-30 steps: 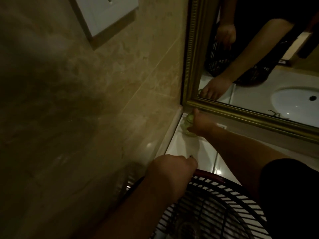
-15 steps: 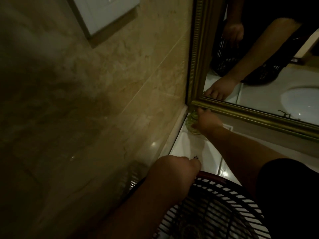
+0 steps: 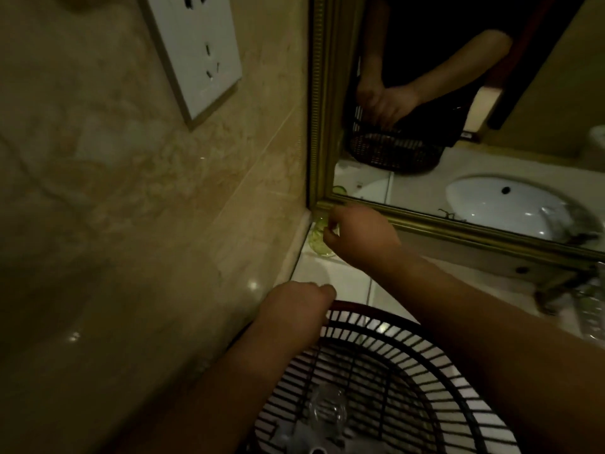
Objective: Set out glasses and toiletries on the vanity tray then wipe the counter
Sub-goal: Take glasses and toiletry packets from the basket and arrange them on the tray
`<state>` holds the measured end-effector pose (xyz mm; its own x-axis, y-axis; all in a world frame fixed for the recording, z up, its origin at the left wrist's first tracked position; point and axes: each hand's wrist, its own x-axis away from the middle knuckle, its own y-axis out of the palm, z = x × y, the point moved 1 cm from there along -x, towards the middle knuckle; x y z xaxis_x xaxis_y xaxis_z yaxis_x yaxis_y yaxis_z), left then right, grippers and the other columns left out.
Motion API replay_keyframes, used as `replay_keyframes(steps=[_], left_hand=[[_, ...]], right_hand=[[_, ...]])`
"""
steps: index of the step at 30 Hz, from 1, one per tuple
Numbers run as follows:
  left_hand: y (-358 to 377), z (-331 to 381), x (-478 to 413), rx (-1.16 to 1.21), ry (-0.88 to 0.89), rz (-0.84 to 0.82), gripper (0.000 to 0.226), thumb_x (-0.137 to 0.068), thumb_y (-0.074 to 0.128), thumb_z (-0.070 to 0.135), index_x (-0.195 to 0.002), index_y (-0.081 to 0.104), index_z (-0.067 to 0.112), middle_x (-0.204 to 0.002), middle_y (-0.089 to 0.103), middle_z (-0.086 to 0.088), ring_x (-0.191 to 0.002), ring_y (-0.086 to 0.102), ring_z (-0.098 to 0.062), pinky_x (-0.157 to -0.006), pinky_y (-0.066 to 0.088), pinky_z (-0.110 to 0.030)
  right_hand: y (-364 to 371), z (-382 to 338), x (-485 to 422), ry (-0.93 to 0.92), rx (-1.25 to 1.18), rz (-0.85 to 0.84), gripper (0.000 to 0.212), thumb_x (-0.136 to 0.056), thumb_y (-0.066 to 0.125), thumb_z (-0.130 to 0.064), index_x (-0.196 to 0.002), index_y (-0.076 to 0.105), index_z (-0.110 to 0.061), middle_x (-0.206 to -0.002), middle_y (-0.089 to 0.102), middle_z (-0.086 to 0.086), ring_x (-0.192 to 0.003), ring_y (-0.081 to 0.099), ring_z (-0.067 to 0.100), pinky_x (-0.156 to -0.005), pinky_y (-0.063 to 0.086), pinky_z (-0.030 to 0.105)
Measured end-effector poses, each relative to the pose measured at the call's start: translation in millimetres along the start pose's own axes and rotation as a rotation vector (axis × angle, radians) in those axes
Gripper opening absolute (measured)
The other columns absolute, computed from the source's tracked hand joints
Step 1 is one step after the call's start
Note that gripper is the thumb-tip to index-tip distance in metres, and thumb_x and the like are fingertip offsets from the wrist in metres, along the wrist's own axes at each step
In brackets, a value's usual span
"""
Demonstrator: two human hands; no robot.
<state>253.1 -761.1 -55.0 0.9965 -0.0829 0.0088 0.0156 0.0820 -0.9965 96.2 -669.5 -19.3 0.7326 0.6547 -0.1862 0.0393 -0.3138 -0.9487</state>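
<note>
The right hand [image 3: 357, 237] pinches a green glass [image 3: 319, 239] in the counter's [image 3: 330, 273] back corner; the mirror frame [image 3: 425, 221] overhead could knock it over. The left hand [image 3: 294, 309] grips the basket [image 3: 409, 339] rim.

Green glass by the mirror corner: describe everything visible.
The green glass looks small, translucent and pale green. It stands on the white counter in the corner where the marble wall meets the gold mirror frame. The right hand covers its right side, fingers at it; whether they grip cannot be told. Its rim is hidden.
</note>
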Motion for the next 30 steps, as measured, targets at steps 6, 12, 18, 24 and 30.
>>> replay_keyframes(steps=[6, 12, 18, 24, 30], left_hand=[[4.6, -2.1, -5.3, 0.016, -0.027, -0.020, 0.026, -0.084, 0.071, 0.037, -0.099, 0.055, 0.024, -0.078, 0.058, 0.002, -0.075, 0.064, -0.026, -0.055, 0.037, -0.032], [8.7, -1.8, -1.7, -0.061, 0.018, 0.085, 0.033, -0.077, 0.079, 0.039, -0.087, 0.054, 0.021, -0.077, 0.061, -0.002, -0.071, 0.064, -0.027, -0.052, 0.030, -0.030], [9.3, -4.3, -3.0, -0.068, 0.019, 0.095, 0.041, -0.078, 0.079, 0.039, -0.078, 0.040, 0.027, -0.076, 0.059, 0.002, -0.071, 0.061, -0.027, -0.052, 0.027, -0.031], [10.0, -4.7, -3.5, -0.064, 0.013, 0.085, 0.044, -0.081, 0.076, 0.040, -0.079, 0.034, 0.028, -0.078, 0.062, -0.001, -0.072, 0.061, -0.026, -0.054, 0.030, -0.031], [9.8, -4.6, -4.0, -0.057, -0.014, 0.056, 0.039, -0.082, 0.074, 0.043, -0.081, 0.038, 0.028, -0.082, 0.063, -0.001, -0.076, 0.061, -0.025, -0.056, 0.034, -0.031]], right_hand=[[-45.8, -27.7, 125.3, -0.035, 0.004, 0.088, 0.032, -0.089, 0.050, -0.047, -0.064, 0.046, -0.027, -0.057, 0.045, -0.008, -0.048, 0.042, 0.009, -0.044, 0.027, 0.025], [28.1, -40.7, 219.5, -0.103, 0.000, -0.552, 0.039, -0.087, 0.060, -0.055, -0.118, 0.055, -0.030, -0.108, 0.061, 0.000, -0.088, 0.063, 0.023, -0.068, 0.049, 0.032], [91.1, -42.1, 232.9, -0.048, 0.067, -0.755, 0.071, -0.092, 0.070, -0.035, -0.150, 0.030, -0.028, -0.140, 0.048, 0.014, -0.114, 0.060, 0.040, -0.084, 0.055, 0.049], [81.1, -45.0, 222.7, -0.071, 0.098, -0.721, 0.062, -0.091, 0.070, -0.033, -0.143, 0.040, -0.019, -0.131, 0.057, 0.013, -0.108, 0.064, 0.037, -0.078, 0.053, 0.045], [10.9, -48.0, 214.3, -0.039, 0.021, -0.558, 0.068, -0.083, 0.074, -0.051, -0.136, 0.042, -0.024, -0.108, 0.067, 0.004, -0.092, 0.066, 0.027, -0.073, 0.056, 0.040]])
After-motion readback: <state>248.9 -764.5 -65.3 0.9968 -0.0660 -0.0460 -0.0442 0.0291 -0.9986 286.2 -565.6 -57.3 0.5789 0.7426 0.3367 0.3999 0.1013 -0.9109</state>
